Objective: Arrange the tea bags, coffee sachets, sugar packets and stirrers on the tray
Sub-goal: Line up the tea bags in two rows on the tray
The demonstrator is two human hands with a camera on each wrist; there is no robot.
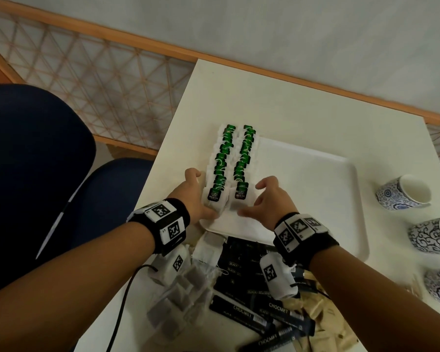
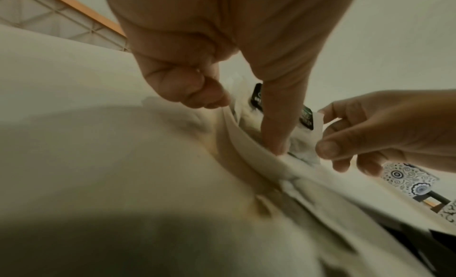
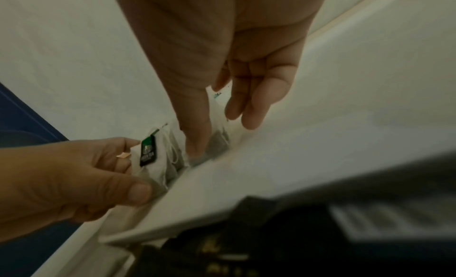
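Two rows of green-tagged tea bags (image 1: 229, 158) stand on edge along the left side of the white tray (image 1: 315, 189). My left hand (image 1: 200, 196) pinches the near end of the left row, with the thumb on the front bag and curled fingers at its outer side. In the right wrist view that bag's green tag (image 3: 148, 152) shows between the thumb and fingers. My right hand (image 1: 252, 199) holds the near end of the right row (image 1: 244, 158) between thumb and fingers. The thumb (image 3: 195, 136) presses on the front bag.
Near the table's front edge lie loose tea bags (image 1: 181, 295), black sachets (image 1: 249, 275) and beige packets (image 1: 315, 323). Three blue-patterned cups (image 1: 401, 191) stand right of the tray. A blue chair (image 1: 36, 161) is beside the table's left edge.
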